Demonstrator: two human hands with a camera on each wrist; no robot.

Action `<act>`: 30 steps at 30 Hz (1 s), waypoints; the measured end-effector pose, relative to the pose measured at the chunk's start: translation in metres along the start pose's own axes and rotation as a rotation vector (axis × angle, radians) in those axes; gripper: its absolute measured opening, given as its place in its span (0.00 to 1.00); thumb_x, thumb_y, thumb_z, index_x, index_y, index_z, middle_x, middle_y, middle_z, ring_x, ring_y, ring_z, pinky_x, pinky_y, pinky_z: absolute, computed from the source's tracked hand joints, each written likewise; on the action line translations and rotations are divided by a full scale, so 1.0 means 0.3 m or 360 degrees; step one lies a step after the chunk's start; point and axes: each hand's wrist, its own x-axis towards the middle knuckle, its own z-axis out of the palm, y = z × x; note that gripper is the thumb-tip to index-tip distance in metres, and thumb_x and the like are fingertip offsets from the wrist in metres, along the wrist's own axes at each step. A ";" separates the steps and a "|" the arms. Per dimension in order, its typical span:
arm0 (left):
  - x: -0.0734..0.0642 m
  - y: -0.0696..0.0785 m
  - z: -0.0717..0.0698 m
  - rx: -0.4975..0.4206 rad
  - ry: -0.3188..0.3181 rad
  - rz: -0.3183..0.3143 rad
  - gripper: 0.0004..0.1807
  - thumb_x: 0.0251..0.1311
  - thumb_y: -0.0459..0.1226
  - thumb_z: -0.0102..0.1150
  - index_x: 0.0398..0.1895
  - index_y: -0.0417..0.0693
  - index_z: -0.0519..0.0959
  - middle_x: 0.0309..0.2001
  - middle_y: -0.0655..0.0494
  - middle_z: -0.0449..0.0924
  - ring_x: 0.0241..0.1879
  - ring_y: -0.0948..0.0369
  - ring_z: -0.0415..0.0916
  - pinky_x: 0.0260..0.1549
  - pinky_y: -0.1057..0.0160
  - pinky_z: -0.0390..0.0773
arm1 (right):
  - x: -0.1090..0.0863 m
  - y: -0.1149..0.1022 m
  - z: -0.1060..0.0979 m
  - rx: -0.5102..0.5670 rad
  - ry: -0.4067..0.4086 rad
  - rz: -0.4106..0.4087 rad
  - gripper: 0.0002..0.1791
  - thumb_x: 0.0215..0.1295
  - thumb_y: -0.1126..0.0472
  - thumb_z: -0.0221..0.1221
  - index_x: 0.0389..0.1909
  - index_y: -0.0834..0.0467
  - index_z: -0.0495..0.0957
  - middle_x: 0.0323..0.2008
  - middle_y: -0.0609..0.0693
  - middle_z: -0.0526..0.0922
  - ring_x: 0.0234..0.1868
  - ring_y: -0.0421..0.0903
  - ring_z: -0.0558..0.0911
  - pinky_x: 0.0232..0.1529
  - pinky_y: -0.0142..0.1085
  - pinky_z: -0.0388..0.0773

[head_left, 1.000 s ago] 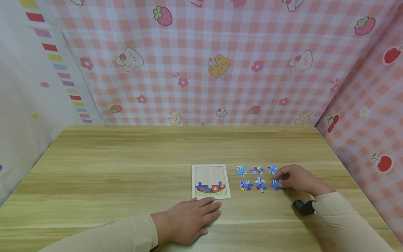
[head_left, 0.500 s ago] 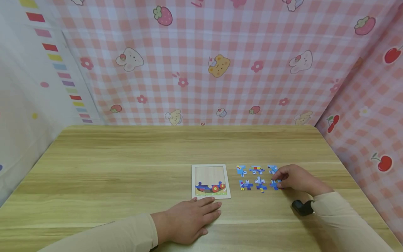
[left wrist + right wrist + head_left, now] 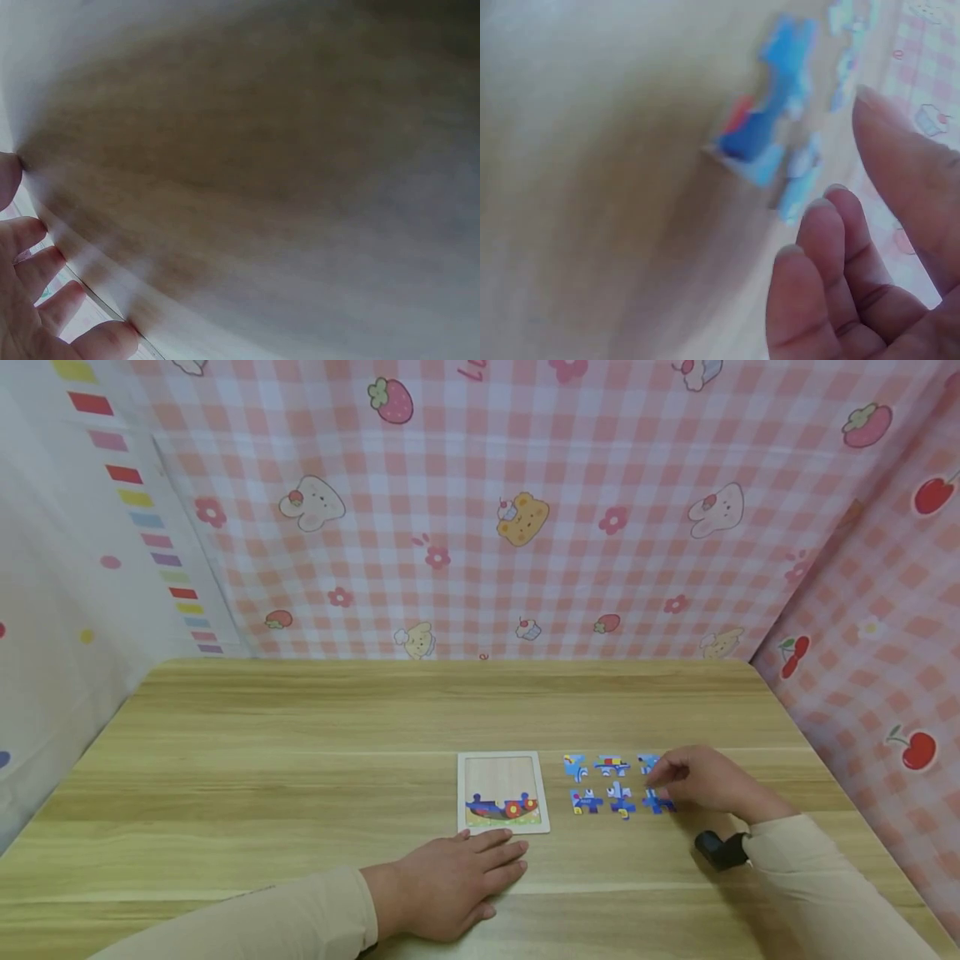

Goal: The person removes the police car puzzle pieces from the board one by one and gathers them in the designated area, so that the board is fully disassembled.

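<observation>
My left hand (image 3: 453, 885) lies flat on the table, fingers straight, its fingertips at the near edge of a wooden puzzle tray (image 3: 461, 789). Joined pieces (image 3: 502, 808) with red, blue and yellow fill the tray's lower part; bare wood shows above them. To the right, several loose blue jigsaw pieces (image 3: 585, 802) lie in two rows. My right hand (image 3: 701, 785) hovers at the right end of these rows, partly covering the upper right piece (image 3: 647, 764). Just below its fingertips is the lower right jigsaw piece (image 3: 754, 139), flat on the table. The right thumb and fingers stand apart, holding nothing.
The wood-grain table (image 3: 300, 735) reaches back to a pink checked curtain (image 3: 465, 585). Another checked curtain (image 3: 892, 652) hangs along the right side. A black wrist-camera mount (image 3: 722, 850) sits under the right wrist.
The right fingers have come off the lower right jigsaw piece and lifted slightly, uncovering more of it. The left hand and the tray have stayed put.
</observation>
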 end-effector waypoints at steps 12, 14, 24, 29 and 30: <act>0.001 0.003 0.002 -0.0006 0.0003 -0.0009 0.29 0.70 0.51 0.43 0.73 0.55 0.61 0.74 0.59 0.56 0.71 0.57 0.55 0.59 0.55 0.71 | 0.031 -0.123 0.033 0.0080 0.0175 -0.0054 0.16 0.61 0.67 0.62 0.50 0.66 0.78 0.41 0.57 0.81 0.43 0.53 0.78 0.40 0.42 0.77; 0.001 0.004 0.001 -0.0009 -0.0001 -0.0012 0.29 0.71 0.51 0.43 0.73 0.55 0.61 0.74 0.59 0.56 0.71 0.57 0.55 0.59 0.55 0.71 | 0.040 -0.146 0.044 0.0126 0.0188 -0.0075 0.17 0.62 0.67 0.62 0.51 0.67 0.77 0.43 0.59 0.81 0.45 0.54 0.78 0.39 0.42 0.77; 0.003 0.005 0.003 -0.0009 0.0000 -0.0014 0.30 0.71 0.51 0.42 0.73 0.55 0.60 0.74 0.59 0.55 0.72 0.58 0.54 0.59 0.54 0.71 | 0.089 -0.233 0.104 0.0236 0.0271 -0.0113 0.17 0.63 0.68 0.61 0.53 0.66 0.77 0.44 0.59 0.81 0.45 0.54 0.80 0.40 0.41 0.77; 0.002 0.004 0.005 0.0013 0.0018 -0.0014 0.29 0.71 0.51 0.43 0.73 0.54 0.61 0.74 0.59 0.56 0.71 0.58 0.55 0.58 0.54 0.71 | 0.114 -0.272 0.130 0.0329 0.0279 -0.0113 0.17 0.63 0.67 0.61 0.53 0.66 0.77 0.44 0.59 0.81 0.44 0.52 0.80 0.39 0.39 0.77; 0.001 0.004 0.005 0.0016 0.0018 -0.0013 0.29 0.70 0.51 0.43 0.73 0.54 0.61 0.74 0.59 0.56 0.71 0.58 0.55 0.58 0.54 0.71 | 0.118 -0.281 0.135 0.0327 0.0276 -0.0120 0.17 0.63 0.66 0.61 0.52 0.66 0.77 0.44 0.59 0.81 0.44 0.52 0.80 0.39 0.39 0.77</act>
